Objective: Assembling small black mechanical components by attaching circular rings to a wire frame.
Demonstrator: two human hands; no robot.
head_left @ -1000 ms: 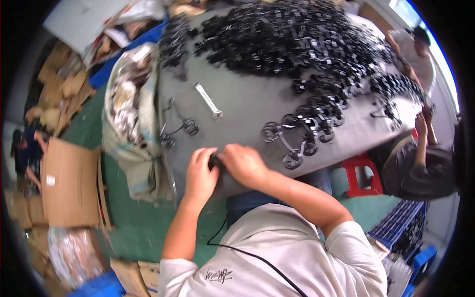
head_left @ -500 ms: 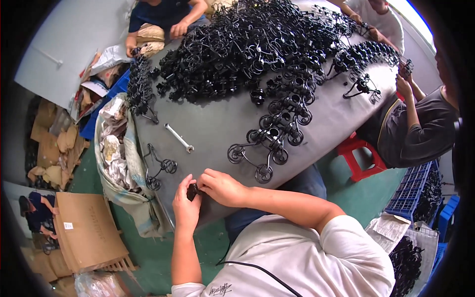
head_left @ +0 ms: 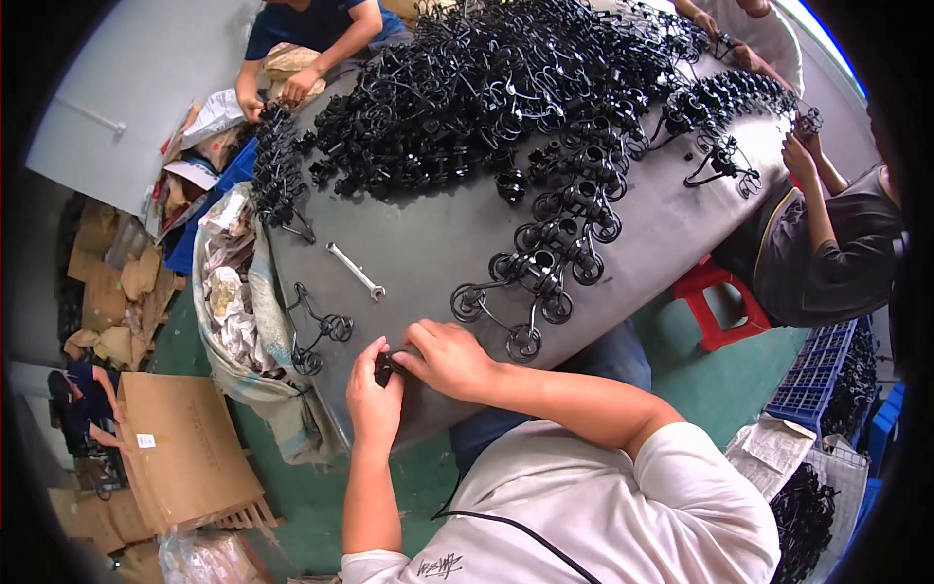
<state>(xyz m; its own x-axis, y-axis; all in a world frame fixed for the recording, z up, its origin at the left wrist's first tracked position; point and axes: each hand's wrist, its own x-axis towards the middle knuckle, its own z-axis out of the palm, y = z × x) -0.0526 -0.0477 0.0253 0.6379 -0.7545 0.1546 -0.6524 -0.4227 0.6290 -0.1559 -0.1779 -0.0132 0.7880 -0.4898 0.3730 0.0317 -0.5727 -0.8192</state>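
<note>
Left of the fingers, a sack [head_left: 290, 414] bulges with crumpled paper [head_left: 230, 292]; far right of them, a blue crate [head_left: 800, 378] holds black parts [head_left: 848, 391]. Left hand [head_left: 374, 404] points forward, fingers clamped on a dark piece [head_left: 385, 369]; right hand [head_left: 452, 362] angles in, fingers curled against it, whether pinching I can't tell.

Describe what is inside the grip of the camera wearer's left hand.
Between the thumb and fingers of the left hand shows a small dark piece, with the right hand close beside it. Fingers cover the rest, so its full shape cannot be seen.
</note>
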